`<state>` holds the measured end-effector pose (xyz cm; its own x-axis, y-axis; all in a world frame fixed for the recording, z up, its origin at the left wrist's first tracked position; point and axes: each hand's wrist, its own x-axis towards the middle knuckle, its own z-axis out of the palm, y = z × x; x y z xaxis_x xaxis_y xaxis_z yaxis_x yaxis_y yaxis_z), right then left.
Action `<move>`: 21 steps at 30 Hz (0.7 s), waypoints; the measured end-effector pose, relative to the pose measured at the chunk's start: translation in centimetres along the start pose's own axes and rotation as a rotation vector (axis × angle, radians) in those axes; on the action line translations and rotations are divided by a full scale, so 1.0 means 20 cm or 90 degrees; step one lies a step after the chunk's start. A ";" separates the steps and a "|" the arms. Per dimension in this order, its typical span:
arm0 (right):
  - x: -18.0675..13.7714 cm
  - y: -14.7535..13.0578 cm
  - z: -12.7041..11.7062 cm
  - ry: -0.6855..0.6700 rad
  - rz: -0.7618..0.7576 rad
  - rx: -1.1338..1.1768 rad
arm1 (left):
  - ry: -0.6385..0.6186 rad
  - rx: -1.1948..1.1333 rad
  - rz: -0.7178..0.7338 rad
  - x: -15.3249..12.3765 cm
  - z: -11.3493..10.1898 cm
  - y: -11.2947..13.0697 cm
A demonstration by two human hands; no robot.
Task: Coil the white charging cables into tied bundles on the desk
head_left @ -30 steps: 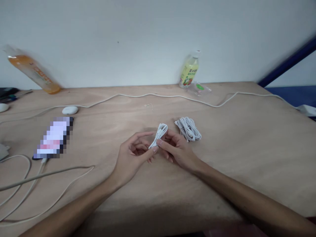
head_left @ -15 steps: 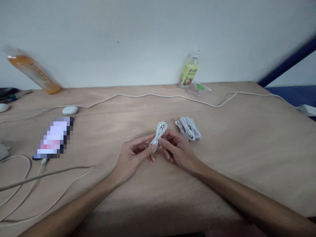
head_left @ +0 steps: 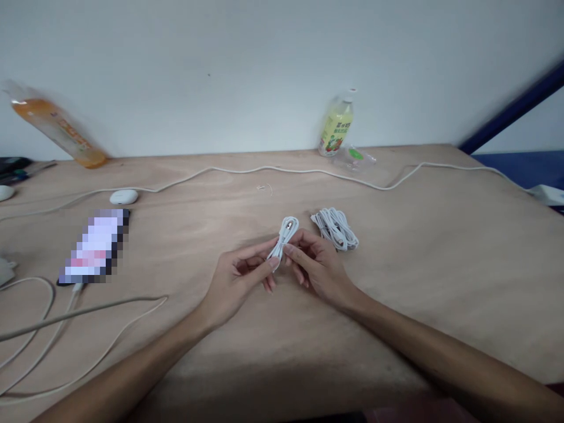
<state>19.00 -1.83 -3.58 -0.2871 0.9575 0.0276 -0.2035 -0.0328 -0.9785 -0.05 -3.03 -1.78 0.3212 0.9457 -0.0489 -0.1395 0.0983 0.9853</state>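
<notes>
A small coiled white charging cable (head_left: 288, 230) is held up between my two hands above the wooden table, its metal USB plug showing in the upper loop. My left hand (head_left: 238, 279) pinches the lower end of the coil between thumb and fingers. At the coil's narrow middle, my right hand (head_left: 319, 264) grips it with thumb and forefinger; its fingers partly hide that spot. Just beyond my right hand lies a bundle of more coiled white cables (head_left: 335, 228), on the table.
A phone (head_left: 94, 247) with a cord plugged in lies at left, near a white earbud case (head_left: 124, 197). A long white cord (head_left: 264, 168) crosses the back. An orange drink bottle (head_left: 57, 132), a yellow-green bottle (head_left: 336, 126) and a clear plastic wrapper (head_left: 355, 158) stand or lie by the wall.
Both hands keep the coiled cable in almost the same place. The whole view has shifted very slightly; nothing was let go or picked up.
</notes>
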 end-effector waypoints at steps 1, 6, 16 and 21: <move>0.00 0.00 0.00 -0.001 0.000 -0.002 | -0.002 0.001 0.001 0.00 0.00 0.00; 0.00 -0.01 0.00 -0.010 0.008 -0.024 | -0.005 -0.010 -0.010 0.01 0.00 0.00; 0.00 -0.02 0.00 -0.037 0.003 -0.024 | 0.023 -0.141 -0.033 0.01 -0.02 -0.03; 0.00 -0.02 0.00 -0.043 -0.008 -0.019 | 0.011 -0.168 -0.041 0.01 -0.02 -0.02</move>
<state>19.09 -1.85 -3.27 -0.3482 0.9360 0.0523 -0.1802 -0.0121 -0.9835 -0.29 -2.81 -2.32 0.3219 0.9397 -0.1152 -0.3593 0.2338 0.9035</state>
